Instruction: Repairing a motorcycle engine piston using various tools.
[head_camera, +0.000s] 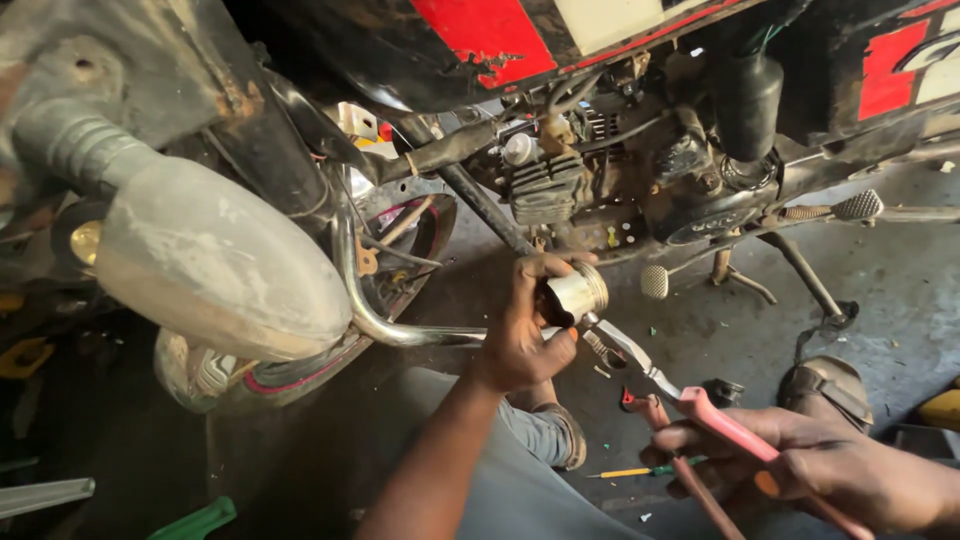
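Left hand (520, 340) clenched on metal cylinder (578, 292), centre frame, w/ pliers (640, 370) at its 5 o'clock in right hand (800, 465). Cylinder prob. rigid, weighty, slick; grip round its body.

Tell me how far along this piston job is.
Done: the piston is out of the motorcycle engine, held in the left hand. In hand: red-handled pliers in the right hand reach its lower edge. Left: it is not yet back in the engine.
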